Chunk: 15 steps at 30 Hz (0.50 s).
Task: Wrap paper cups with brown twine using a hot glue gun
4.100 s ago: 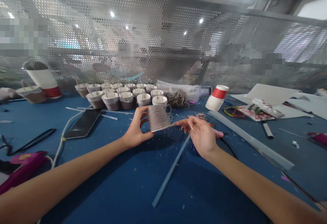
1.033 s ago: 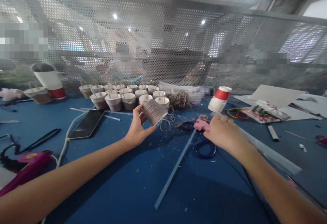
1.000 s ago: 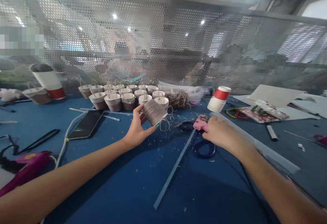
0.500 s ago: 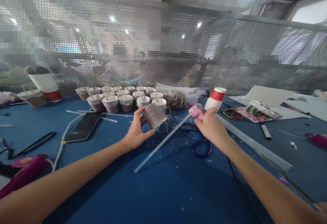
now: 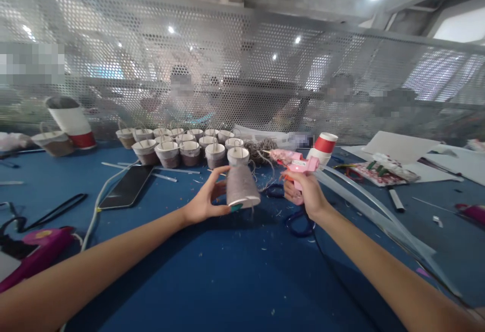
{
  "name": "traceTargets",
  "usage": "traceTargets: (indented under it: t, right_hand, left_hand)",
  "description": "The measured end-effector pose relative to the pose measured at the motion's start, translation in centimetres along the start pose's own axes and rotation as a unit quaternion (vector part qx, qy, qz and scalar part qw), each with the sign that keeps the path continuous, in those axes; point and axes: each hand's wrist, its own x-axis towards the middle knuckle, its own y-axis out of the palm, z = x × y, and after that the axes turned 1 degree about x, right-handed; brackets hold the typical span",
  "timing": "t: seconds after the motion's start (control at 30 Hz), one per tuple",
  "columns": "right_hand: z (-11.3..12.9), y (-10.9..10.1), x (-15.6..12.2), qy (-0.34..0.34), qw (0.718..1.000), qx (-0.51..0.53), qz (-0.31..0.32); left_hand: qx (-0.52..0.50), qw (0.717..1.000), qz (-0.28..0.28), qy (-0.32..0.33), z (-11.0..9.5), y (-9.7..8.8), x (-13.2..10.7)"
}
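My left hand [image 5: 207, 196] is wrapped around a paper cup covered in grey-brown twine [image 5: 241, 184], tilted with its white end facing down towards me. A loose twine end hangs near its right side. My right hand [image 5: 309, 193] grips a pink hot glue gun [image 5: 303, 165] by its handle. Its nozzle points left, above and to the right of the cup, not touching it. From the gun's back a long clear glue stick [image 5: 373, 205] trails to the lower right. Below the gun lie scissors with dark blue handles [image 5: 298, 223], partly hidden by my hand.
Several small handled cups [image 5: 168, 154] stand in rows at the back, beside a tangle of twine [image 5: 261, 146]. Red-and-white paper cups [image 5: 326, 145] are stacked behind the gun. A dark phone [image 5: 127, 188] and cable lie left; a magenta glue gun [image 5: 49, 248] sits near my left forearm.
My right hand has turned the glue gun: its glue stick swung from the lower left to the right, and the nozzle now faces left. My left hand has tipped the cup's white end downward.
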Motion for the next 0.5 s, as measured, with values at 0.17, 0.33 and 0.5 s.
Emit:
traceTargets:
  t: [0.17,0.33,0.5]
  right_hand:
    - [-0.2,0.6,-1.0,0.000,0.996,0.055,0.064]
    - [-0.6,1.3,-1.8,-0.014,0.995,0.021,0.096]
    - [-1.1,1.2,-2.0,-0.022,0.991,-0.066,0.114]
  left_hand:
    - [0.050,0.998,0.020,-0.022,-0.8,0.5,0.1]
    - [0.111,0.982,-0.146,0.034,0.2,0.6,0.4]
    - [0.149,0.936,-0.310,0.074,1.4,0.1,0.8]
